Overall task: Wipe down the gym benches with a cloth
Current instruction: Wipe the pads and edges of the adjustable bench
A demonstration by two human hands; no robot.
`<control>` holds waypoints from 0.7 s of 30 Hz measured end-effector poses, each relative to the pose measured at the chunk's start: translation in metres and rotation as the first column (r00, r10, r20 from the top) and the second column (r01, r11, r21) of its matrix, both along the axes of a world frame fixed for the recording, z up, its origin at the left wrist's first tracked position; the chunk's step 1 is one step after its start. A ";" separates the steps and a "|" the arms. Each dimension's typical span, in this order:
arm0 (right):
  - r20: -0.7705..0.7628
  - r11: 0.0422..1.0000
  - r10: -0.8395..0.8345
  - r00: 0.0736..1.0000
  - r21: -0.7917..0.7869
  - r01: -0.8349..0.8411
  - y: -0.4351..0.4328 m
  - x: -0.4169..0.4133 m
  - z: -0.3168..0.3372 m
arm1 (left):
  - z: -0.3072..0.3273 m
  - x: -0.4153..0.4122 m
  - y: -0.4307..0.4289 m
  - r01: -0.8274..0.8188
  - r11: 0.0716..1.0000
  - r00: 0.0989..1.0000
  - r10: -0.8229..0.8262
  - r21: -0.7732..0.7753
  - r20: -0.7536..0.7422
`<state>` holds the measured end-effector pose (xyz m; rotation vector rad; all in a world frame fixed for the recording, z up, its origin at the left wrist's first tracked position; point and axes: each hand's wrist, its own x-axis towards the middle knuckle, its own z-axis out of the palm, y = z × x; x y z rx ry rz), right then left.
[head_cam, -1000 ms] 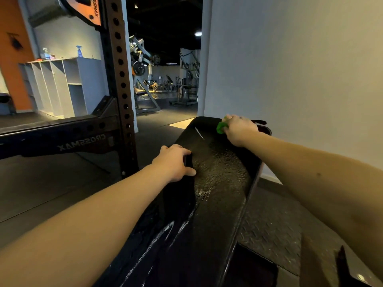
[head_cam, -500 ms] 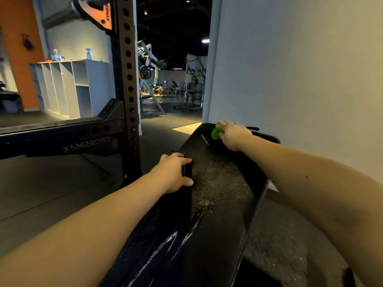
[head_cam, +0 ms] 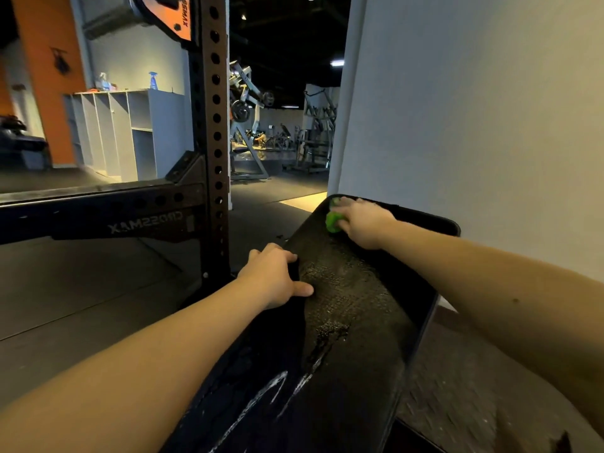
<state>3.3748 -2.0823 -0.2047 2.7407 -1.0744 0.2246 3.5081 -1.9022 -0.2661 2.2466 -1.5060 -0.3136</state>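
Green cloth: you're clutching it in right hand against bench pad beneath; left hand clamping pad's edge.

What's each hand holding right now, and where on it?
Right hand grips a bunched green cloth, mostly covered by it. Left hand grips the left edge of the bench pad, thumb on top.

A white wall crowds the bench pad along its right side, a perforated rack upright and its crossbeam stand near its left edge, and open floor lies left of its near half.
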 end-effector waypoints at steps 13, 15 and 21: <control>-0.088 0.978 0.208 0.974 -0.015 -0.210 0.024 0.013 -0.021 | -0.001 0.005 -0.006 0.016 1.000 0.999 -0.016 0.021 0.042; -0.103 0.981 0.194 0.976 0.020 -0.193 0.006 0.013 -0.010 | -0.001 0.006 -0.006 0.016 0.999 0.999 -0.018 0.032 0.037; 0.076 0.997 -0.074 0.994 -0.021 0.076 -0.034 0.049 0.017 | -0.004 0.006 -0.007 0.037 0.999 0.999 -0.038 0.026 0.033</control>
